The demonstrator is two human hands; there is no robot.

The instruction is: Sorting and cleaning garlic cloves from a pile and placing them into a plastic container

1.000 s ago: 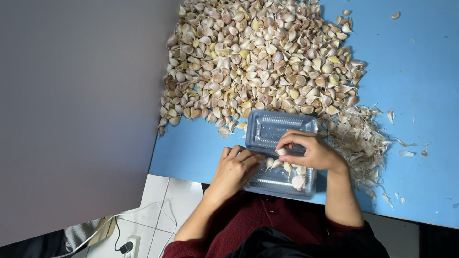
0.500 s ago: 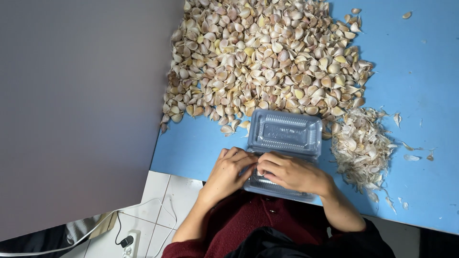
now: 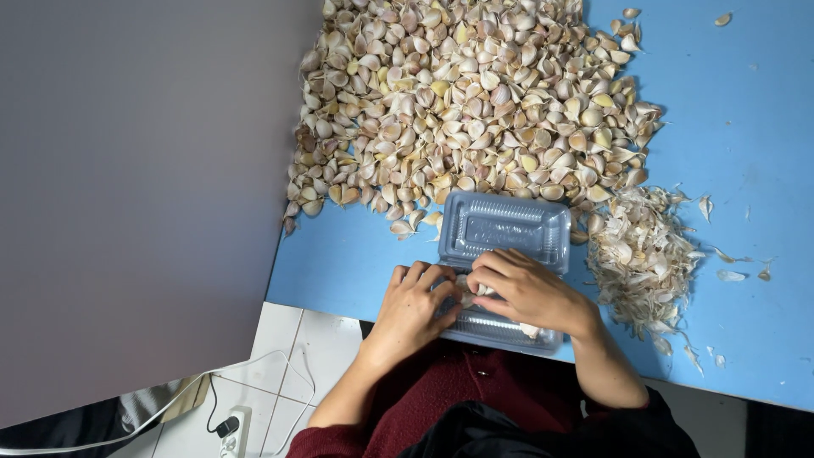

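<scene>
From my remote seat I see both hands meeting over the near half of the clear plastic clamshell tray (image 3: 505, 227), which lies at the near edge of the blue table (image 3: 746, 127) — its long axis running left to right, lid half open toward the garlic pile (image 3: 475, 102). The left hand (image 3: 415, 301) and right hand (image 3: 526, 293) touch, fingers curled narrow around a small clove between them (mostly hidden). The right hand sits nearer the peel heap (image 3: 640, 254).
</scene>
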